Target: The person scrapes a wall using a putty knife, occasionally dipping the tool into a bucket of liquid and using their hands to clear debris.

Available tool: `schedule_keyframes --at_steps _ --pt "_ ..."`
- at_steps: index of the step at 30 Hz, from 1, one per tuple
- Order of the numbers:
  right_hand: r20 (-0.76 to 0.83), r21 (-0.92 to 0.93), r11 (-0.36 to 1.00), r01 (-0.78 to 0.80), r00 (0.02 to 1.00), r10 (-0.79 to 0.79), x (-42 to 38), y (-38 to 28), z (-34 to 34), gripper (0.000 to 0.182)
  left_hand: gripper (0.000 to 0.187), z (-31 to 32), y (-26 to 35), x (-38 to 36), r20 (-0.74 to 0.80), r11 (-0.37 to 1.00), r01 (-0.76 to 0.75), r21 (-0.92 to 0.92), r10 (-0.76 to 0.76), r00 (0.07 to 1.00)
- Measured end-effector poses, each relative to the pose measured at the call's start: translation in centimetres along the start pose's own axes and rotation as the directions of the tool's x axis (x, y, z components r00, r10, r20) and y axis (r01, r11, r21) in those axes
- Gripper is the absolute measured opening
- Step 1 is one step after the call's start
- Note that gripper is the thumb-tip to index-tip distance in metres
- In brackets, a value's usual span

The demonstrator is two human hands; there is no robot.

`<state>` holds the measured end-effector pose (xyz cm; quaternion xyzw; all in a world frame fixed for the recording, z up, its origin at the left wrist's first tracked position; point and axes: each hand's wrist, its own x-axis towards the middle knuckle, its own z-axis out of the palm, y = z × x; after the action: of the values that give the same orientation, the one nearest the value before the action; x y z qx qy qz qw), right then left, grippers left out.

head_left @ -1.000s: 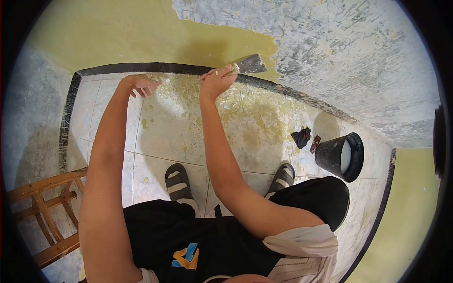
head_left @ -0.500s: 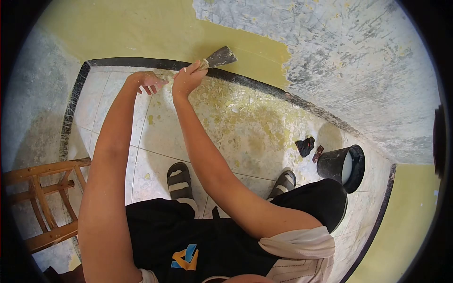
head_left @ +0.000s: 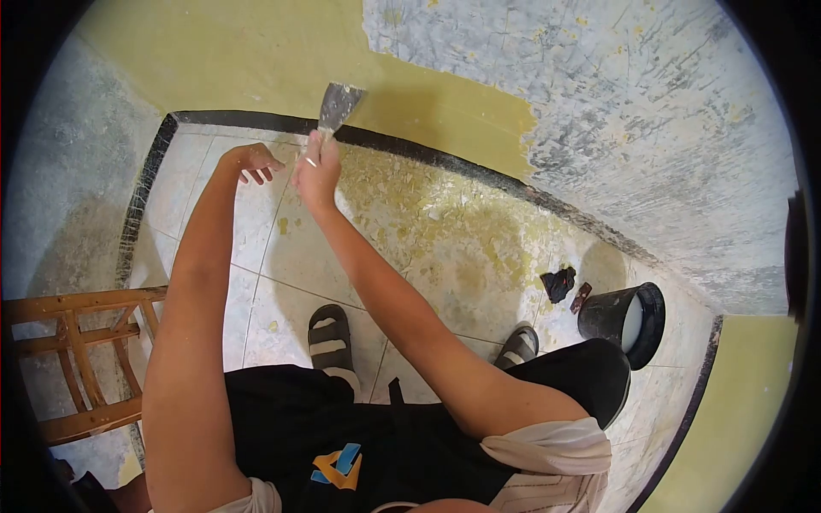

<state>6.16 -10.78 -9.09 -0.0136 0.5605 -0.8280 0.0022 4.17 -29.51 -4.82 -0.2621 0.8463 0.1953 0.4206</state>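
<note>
My right hand (head_left: 317, 175) is closed around the handle of a scraper (head_left: 340, 104), whose wide grey blade points up in front of the yellow painted wall (head_left: 248, 51). Just left of it, my left hand (head_left: 254, 162) hangs over the floor with its fingers apart and bent downward, holding nothing. To the right, bare grey wall (head_left: 624, 111) with scratches and yellow specks meets the ragged edge of the yellow paint. Yellow paint flakes (head_left: 428, 218) lie scattered over the floor tiles below.
A black bucket (head_left: 603, 315) with whitish liquid stands on the right. Beside it are a dark cloth (head_left: 558, 284) and a small reddish-brown object (head_left: 581, 297). A wooden frame (head_left: 81, 342) is at the left. My sandalled feet are on the tiles.
My right hand has moved left and slightly down, and the scraper blade has swung from pointing right to pointing up. My left hand has shifted slightly left and down.
</note>
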Motion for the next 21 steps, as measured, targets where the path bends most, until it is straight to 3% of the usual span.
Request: schedule_keyframes --at_steps 2,4,6,8,12,15,21 --pt "0.101 0.241 0.944 -0.227 0.973 0.208 -1.5 -0.8 -3.2 0.04 0.067 0.0 -0.4 0.6 -0.076 0.97 -0.102 -0.222 0.087 0.993" --pt "0.085 0.236 0.943 -0.236 0.971 0.222 -1.5 1.3 -7.0 0.039 0.073 0.6 2.0 -0.6 -0.095 0.932 -0.197 -0.304 0.176 0.98" --pt "0.074 0.23 0.94 -0.253 0.967 0.242 -1.5 2.0 -10.5 0.038 0.06 1.6 5.9 -1.6 -0.142 0.799 -0.375 -0.47 0.35 0.926" --pt "0.02 0.219 0.922 -0.32 0.946 0.323 -1.4 1.3 -14.0 0.039 0.06 2.8 9.8 -1.1 -0.096 0.725 -0.471 -0.503 0.494 0.864" --pt "-0.05 0.157 0.96 -0.232 0.969 0.242 0.1 0.3 -19.7 0.042 0.052 6.9 19.0 -2.4 -0.074 0.553 -0.66 -0.51 0.736 0.673" --pt "-0.072 0.072 0.992 -0.101 0.992 0.106 1.5 -1.5 -23.0 0.042 0.049 10.4 25.2 -2.5 -0.114 0.581 -0.657 -0.48 0.701 0.704" --pt "-0.118 -0.127 0.992 0.011 0.993 -0.026 3.2 -4.4 -27.0 0.043 0.05 14.5 31.6 -3.5 -0.251 0.348 -0.641 -0.684 0.713 0.655"
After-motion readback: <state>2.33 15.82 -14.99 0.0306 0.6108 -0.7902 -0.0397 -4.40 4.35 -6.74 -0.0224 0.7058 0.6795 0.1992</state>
